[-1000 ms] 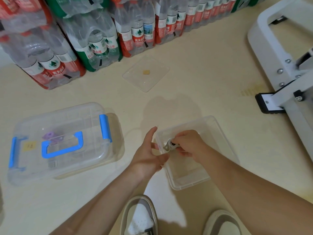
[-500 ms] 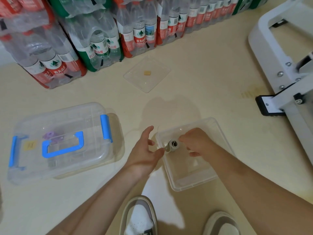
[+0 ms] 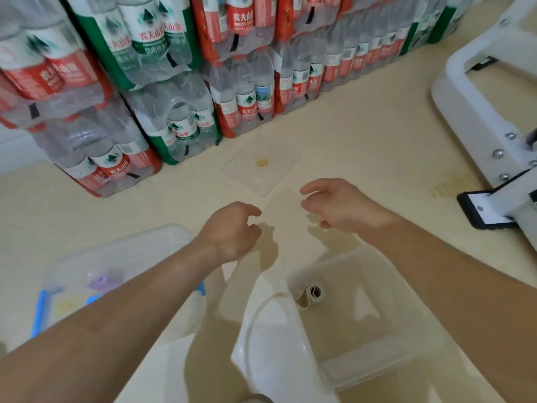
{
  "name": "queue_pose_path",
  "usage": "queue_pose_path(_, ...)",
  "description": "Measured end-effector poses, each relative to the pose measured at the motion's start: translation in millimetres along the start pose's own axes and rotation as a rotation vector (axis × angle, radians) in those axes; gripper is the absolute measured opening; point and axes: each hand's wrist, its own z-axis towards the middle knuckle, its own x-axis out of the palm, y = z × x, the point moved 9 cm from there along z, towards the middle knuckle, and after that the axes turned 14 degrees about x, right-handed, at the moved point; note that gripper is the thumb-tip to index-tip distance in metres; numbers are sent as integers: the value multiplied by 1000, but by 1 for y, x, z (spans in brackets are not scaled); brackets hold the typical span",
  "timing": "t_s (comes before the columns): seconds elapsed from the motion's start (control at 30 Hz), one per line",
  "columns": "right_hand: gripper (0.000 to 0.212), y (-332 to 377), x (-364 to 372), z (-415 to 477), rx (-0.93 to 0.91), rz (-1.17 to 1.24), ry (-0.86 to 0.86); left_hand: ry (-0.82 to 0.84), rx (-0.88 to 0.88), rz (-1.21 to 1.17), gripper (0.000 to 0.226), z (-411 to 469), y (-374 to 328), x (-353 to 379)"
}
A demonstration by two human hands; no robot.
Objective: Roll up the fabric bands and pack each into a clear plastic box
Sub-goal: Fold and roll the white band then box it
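A beige rolled fabric band (image 3: 311, 294) lies inside the open clear plastic box (image 3: 386, 356) on the floor, near its far left corner, with a loose end sticking out. The box's flat clear lid (image 3: 261, 170) lies farther away, a small yellow sticker on it. My left hand (image 3: 232, 231) and my right hand (image 3: 337, 207) hover side by side above the floor between the box and the lid. Both hold nothing, fingers loosely curled and pointing toward the lid.
A second clear box (image 3: 116, 274) with blue latches and a purple roll inside sits at the left, partly under my left forearm. Shrink-wrapped packs of water bottles (image 3: 180, 82) line the back. A white metal frame (image 3: 488, 112) stands at the right.
My right hand let go of the rolled band, which now lies in the box. Both hands moved away from the box toward the lid, and the view tilted forward.
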Motion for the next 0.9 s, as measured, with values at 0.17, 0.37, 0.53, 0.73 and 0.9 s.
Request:
queue_pose_path(0.17, 58, -6, 27, 33, -65, -371, 7, 247, 43, 201, 48, 53, 19, 45)
queue_pose_path(0.37, 58, -20, 21, 57, -40, -481, 1, 383, 77, 406, 46, 115, 55, 89)
queue_pose_path(0.53, 59, -24, 17, 64, -32, -489, 4, 263, 129, 365, 34, 130, 58, 88)
queue_pose_path(0.73, 64, -25, 17, 63, -87, -529, -16, 186, 177, 543, 17, 92, 43, 98)
queue_pose_path(0.9, 74, -22, 11, 51, -126, -546, -46, -70, 124, 294, 35, 70, 10, 41)
